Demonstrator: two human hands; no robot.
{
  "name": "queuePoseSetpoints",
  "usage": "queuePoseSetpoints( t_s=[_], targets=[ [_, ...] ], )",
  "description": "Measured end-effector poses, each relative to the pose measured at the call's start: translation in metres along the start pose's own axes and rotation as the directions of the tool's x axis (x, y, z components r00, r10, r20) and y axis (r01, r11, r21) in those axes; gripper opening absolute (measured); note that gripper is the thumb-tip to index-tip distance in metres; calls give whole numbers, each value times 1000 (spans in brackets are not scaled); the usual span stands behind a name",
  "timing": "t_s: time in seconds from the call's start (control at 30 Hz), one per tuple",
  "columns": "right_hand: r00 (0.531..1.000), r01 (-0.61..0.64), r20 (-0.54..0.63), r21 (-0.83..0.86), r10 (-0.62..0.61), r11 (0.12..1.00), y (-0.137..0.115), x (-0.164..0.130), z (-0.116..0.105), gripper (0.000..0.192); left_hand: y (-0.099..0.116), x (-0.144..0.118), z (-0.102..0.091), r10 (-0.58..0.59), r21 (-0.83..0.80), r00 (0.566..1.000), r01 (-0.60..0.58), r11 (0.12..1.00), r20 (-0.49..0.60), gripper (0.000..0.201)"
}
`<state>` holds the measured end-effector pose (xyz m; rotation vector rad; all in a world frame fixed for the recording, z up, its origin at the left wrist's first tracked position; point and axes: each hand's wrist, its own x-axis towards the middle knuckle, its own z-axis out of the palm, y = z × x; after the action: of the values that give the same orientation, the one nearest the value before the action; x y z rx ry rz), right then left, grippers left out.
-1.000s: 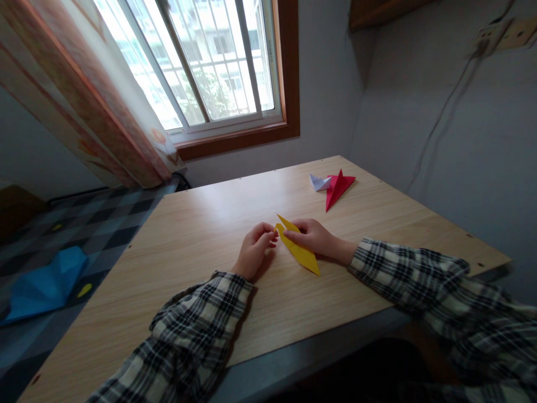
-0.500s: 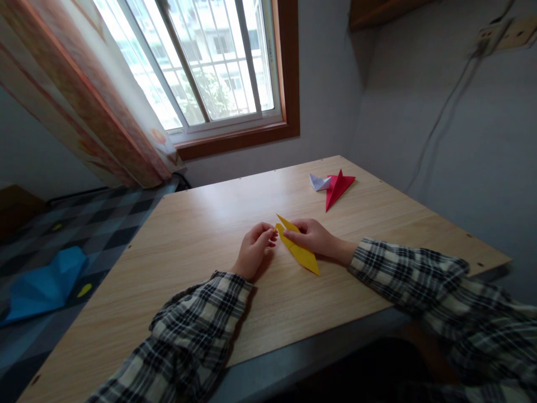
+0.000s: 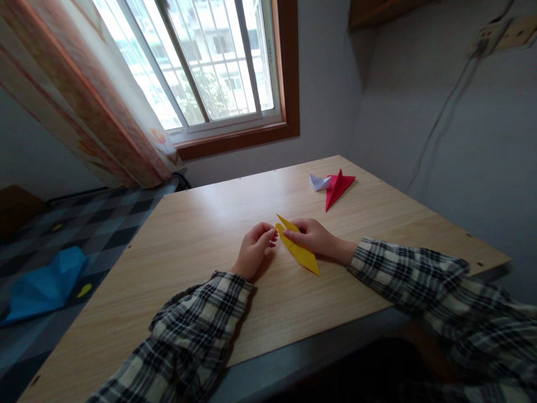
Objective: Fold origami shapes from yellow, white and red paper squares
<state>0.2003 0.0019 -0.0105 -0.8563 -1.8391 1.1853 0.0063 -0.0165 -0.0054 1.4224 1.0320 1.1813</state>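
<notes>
A piece of folded yellow paper [image 3: 302, 256] is held just above the wooden tabletop, its long pointed end slanting down to the right. My right hand [image 3: 314, 235] grips it from the right, thumb on top and fingers behind. At its upper left end, my left hand [image 3: 257, 243] pinches a small bent tip between thumb and forefinger. A second narrow yellow point sticks up past the right fingers. The underside of the paper and part of the right fingers are hidden.
Toward the back right of the table [image 3: 201, 235] lie a white paper boat [image 3: 319, 182] and a red paper plane [image 3: 339, 189], touching or nearly so. Left of the table, folded blue paper [image 3: 46, 282] rests on a checked cloth [image 3: 121, 215]. A window [image 3: 210, 61] is behind.
</notes>
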Motion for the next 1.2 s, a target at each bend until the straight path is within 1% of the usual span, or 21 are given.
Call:
queuePoseSetpoints(
  t_s=[0.63,1.0,1.2],
  targets=[
    [1000,1,-12,-21,-1,1000,0,0,-1,40,2,0,-1,26,51,999,-27,998,25,17],
    [1000,-11,-17,0,11,1000,1,0,1,40,3,0,0,2,8,1000,-2,1000,1,14],
    [1000,-9,-11,4,9,1000,1,0,1,39,0,0,-1,-1,-5,1000,1,1000,3,16]
  ],
)
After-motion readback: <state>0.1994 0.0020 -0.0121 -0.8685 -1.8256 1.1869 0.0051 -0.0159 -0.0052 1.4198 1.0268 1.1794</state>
